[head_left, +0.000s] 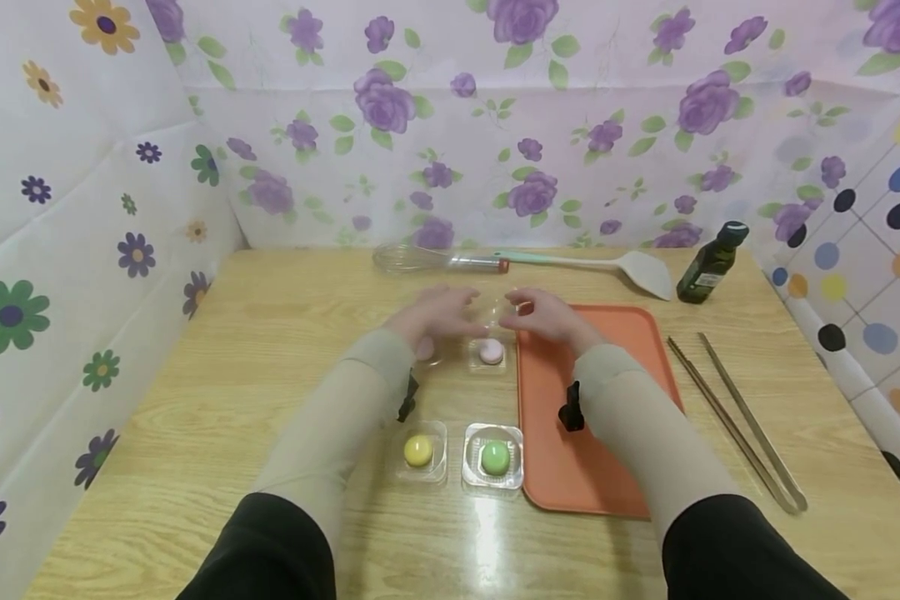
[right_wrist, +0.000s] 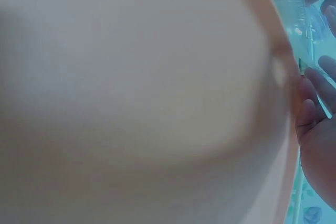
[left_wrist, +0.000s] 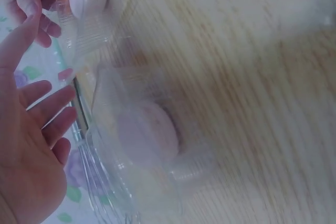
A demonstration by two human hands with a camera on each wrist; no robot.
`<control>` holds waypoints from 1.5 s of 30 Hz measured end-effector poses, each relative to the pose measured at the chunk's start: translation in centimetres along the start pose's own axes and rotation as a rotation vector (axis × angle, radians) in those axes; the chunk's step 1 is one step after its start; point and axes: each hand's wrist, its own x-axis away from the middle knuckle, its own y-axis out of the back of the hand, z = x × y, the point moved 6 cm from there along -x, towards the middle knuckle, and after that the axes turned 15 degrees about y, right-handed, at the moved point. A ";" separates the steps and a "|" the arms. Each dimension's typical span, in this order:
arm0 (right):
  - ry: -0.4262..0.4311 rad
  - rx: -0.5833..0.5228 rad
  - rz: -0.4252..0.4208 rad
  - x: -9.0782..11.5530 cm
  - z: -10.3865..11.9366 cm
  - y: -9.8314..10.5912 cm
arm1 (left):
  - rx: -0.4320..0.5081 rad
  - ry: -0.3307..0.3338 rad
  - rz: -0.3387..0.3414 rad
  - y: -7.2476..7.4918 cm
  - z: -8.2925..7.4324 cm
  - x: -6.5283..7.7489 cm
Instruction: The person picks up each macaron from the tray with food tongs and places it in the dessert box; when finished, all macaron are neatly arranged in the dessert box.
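Note:
At the middle of the table, my left hand [head_left: 446, 315] and right hand [head_left: 546, 318] face each other around an opened clear plastic box with a pale pink macaron [head_left: 491, 352] in it. The box's clear lid [head_left: 497, 310] stands between the fingers, which are loosely bent and apart; whether any fingertip touches it is hard to tell. Under my left wrist is a second clear box with a pink macaron [left_wrist: 148, 135]. Nearer me, a yellow macaron [head_left: 418, 450] and a green macaron [head_left: 495, 457] sit in their own clear boxes.
An orange tray [head_left: 600, 467] lies under my right forearm. Metal tongs [head_left: 746, 425] rest to its right. Along the back lie a whisk [head_left: 438, 261] and a white spatula [head_left: 641, 271], with a dark green bottle [head_left: 712, 262] upright at the back right. Patterned cloth [head_left: 450, 125] walls surround the table.

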 end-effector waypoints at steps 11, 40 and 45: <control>0.038 0.057 -0.017 0.7 2.1 1.4 | 0.077 -0.049 -0.143 1.7 0.2 1.0; 0.137 -0.575 -0.085 2.9 5.3 1.4 | -0.046 -0.185 -0.413 3.1 -1.2 3.9; 0.133 -0.753 -0.065 2.8 5.6 0.7 | -0.065 -0.185 -0.436 3.1 -1.4 4.6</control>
